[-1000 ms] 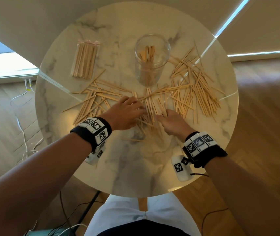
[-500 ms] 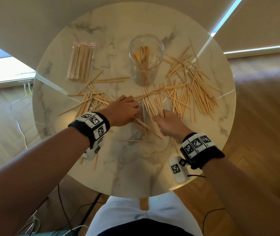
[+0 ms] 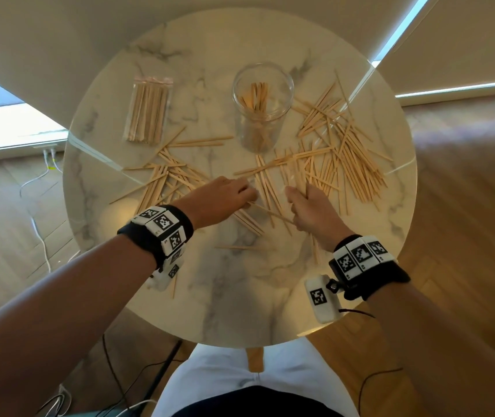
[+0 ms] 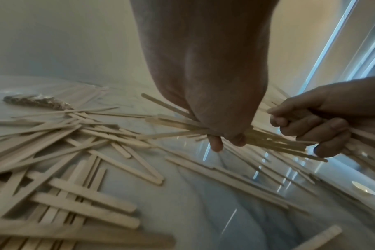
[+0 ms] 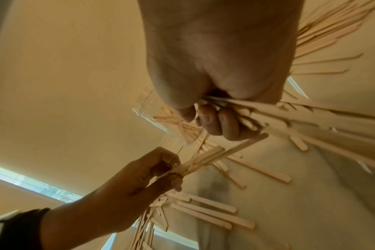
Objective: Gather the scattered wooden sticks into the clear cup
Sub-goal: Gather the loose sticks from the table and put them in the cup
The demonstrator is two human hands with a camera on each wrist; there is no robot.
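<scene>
Both hands work at the round marble worktop (image 3: 219, 299) centre, the left hand (image 3: 220, 200) and right hand (image 3: 311, 207) each with fingers curled round a bundle of wooden sticks (image 3: 339, 155), likely for dropping into the clear cup (image 3: 263, 105) at twelve o'clock.

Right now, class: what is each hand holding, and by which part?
The left hand grips a small bunch of wooden sticks near one end. The right hand clutches a bigger bunch; where along them cannot be told.
</scene>
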